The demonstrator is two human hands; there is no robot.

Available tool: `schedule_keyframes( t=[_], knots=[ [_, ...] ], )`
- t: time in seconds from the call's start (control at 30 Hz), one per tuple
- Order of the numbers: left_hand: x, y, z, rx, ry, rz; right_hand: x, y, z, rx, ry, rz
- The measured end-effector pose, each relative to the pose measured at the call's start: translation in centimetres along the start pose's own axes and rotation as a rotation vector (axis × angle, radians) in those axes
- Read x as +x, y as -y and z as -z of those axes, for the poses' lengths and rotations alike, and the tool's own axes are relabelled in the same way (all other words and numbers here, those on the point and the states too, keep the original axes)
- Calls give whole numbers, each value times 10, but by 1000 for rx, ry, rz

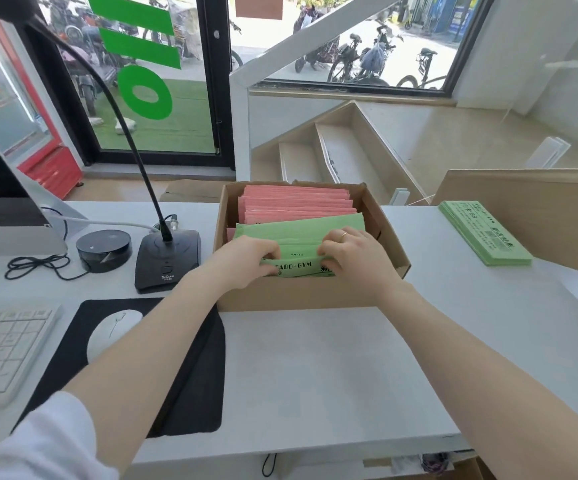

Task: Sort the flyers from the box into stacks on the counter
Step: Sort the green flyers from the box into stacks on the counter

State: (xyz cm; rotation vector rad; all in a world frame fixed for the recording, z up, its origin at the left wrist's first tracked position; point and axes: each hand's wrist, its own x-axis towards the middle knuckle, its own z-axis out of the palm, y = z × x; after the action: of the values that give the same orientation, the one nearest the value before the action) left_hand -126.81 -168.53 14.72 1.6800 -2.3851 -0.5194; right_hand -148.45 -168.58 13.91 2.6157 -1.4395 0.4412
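Note:
An open cardboard box (315,294) stands on the white counter (332,368). Pink flyers (298,204) fill its far half and green flyers (301,228) stand upright in its near half. My left hand (246,256) and my right hand (353,252) are both inside the box, fingers curled over the top edges of the nearest green flyers, which show black print. A flat stack of green flyers (485,232) lies on the counter to the right of the box.
Left of the box stand a gooseneck microphone base (168,261) and a round black puck (104,249). A white mouse (112,332) lies on a black mat beside a white keyboard (3,351). A wooden panel (540,206) rises at the right.

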Motion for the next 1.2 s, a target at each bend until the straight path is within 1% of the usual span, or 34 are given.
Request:
schedule_keyframes(
  t=[0.07, 0.1, 0.13, 0.17, 0.2, 0.23, 0.3, 0.33, 0.37, 0.4, 0.47, 0.5, 0.57, 0.67, 0.7, 0.73, 0.8, 0.87, 0.93, 1.0, 1.07, 1.13, 1.2],
  knots=[
    [2, -3, 4, 56, 48, 15, 3, 2, 4, 109, 116, -181],
    [2, -5, 5, 96, 35, 8, 6, 1, 5, 126, 185, -258],
    [0, -6, 5, 124, -8, 2, 7, 0, 8, 110, 241, -291],
    [-3, -7, 4, 113, -90, -8, 8, 1, 12, 77, 250, -299],
    [-7, -9, 4, 48, -205, -24, 6, 2, 16, 27, 196, -284],
    [-12, -12, 5, -60, -343, -47, 3, 4, 22, -3, 87, -260],
    [-24, -23, 13, -274, -588, -111, -6, 9, 38, 34, -135, -223],
    [-32, -30, 18, -359, -662, -152, -13, 14, 49, 64, -225, -202],
    [-40, -36, 22, -443, -700, -201, -21, 19, 61, 79, -294, -178],
    [-49, -41, 23, -526, -704, -250, -31, 23, 74, 82, -340, -154],
    [-65, -47, 17, -631, -650, -310, -52, 30, 93, 105, -357, -129],
    [-71, -49, 10, -635, -612, -325, -62, 31, 95, 125, -321, -131],
    [-76, -48, -12, -598, -547, -343, -78, 27, 82, 136, -194, -145],
    [-80, -37, -55, -609, -387, -254, -97, 23, 41, 62, 55, -130],
    [-81, -32, -67, -629, -327, -210, -103, 24, 30, 58, 102, -155],
    [-82, -26, -76, -663, -289, -170, -107, 23, 24, 79, 113, -214],
    [-82, -19, -84, -782, -277, -99, -116, 19, 22, 168, 61, -372],
    [-82, -18, -86, -939, -283, -59, -127, 11, 22, 364, -15, -553],
    [-83, -20, -88, -1111, -272, -22, -140, 4, 21, 630, -106, -731],
    [-84, -21, -92, -1246, -205, 45, -150, 5, 14, 991, -190, -845],
    [-84, -19, -102, -1256, -132, 93, -153, 9, 3, 1266, -228, -895],
    [-84, -20, -109, -1218, -123, 83, -152, 17, -9, 1329, -221, -876],
    [-84, -24, -113, -1223, -163, 69, -148, 23, -12, 1319, -267, -839]
  ],
)
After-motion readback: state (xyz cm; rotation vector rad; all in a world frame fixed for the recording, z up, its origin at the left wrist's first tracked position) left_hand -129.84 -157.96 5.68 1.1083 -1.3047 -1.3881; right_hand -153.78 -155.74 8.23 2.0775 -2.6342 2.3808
